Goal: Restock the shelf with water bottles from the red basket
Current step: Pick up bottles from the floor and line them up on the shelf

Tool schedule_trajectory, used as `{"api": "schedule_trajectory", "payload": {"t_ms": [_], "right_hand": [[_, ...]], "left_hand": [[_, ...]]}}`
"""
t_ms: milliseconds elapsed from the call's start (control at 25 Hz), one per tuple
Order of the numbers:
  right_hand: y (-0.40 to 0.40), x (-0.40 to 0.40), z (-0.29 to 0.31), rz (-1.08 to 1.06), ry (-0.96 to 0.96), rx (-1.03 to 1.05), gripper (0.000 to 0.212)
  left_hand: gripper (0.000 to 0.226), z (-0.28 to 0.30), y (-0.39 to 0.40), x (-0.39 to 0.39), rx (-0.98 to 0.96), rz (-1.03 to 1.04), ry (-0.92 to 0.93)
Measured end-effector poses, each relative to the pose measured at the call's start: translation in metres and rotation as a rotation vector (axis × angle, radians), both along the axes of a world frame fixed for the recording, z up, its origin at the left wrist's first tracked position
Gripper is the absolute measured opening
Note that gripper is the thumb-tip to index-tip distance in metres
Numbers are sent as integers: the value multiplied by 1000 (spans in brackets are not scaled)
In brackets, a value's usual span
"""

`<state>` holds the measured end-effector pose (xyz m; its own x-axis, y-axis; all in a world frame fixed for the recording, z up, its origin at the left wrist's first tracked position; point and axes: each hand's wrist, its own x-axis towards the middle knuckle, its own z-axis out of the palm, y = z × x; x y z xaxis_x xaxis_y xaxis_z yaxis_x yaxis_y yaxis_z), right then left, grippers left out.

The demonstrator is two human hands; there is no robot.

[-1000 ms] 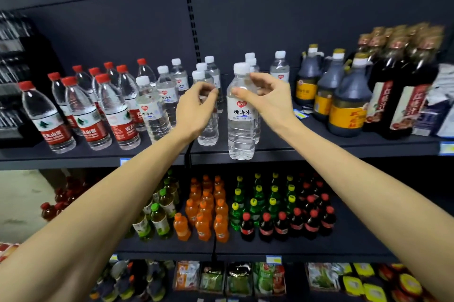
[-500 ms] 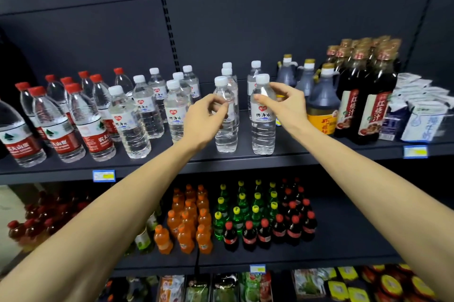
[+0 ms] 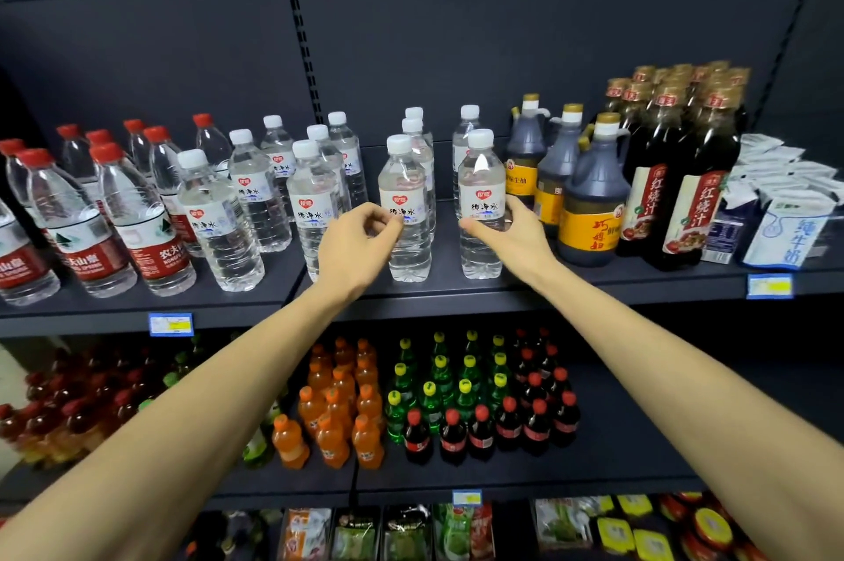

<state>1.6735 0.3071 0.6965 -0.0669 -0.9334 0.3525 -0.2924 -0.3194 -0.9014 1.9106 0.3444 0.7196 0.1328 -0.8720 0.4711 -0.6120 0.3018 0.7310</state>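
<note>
**Two bottles on shelf, hands at labels**

L to R: red-cap bottles (image 3: 146, 236) sit well left of the grips, white-cap rows between. Left hand (image 3: 354, 247) has fingers curled at label of one bottle (image 3: 406, 213), touching its front; can't tell if clamped. Right hand (image 3: 509, 236) wraps label of second bottle (image 3: 482, 204), thumb in front, fingers behind — gripped. Both stand upright on shelf (image 3: 571, 282), near front edge. Soy jugs (image 3: 591, 199) just right of right grip. Basket not in view. Full bottles prob. heavy-ish, thin walls give, plastic slick: hold mid-label, not cap.
</note>
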Motion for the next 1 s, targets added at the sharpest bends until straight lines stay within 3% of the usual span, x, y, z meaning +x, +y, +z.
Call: {"api": "schedule_trajectory", "payload": {"t_ms": [200,440,1000], "right_hand": [[-15,8,4,-21,28,11,67],[-44,15,0,-47,8,18,70],[-76,6,0,-33,-20,40,70]], "left_hand": [[40,-8,3,-4,52,145,-90],[72,-3,0,0,104,114,-196],[67,2,-9,6,122,99,-295]]}}
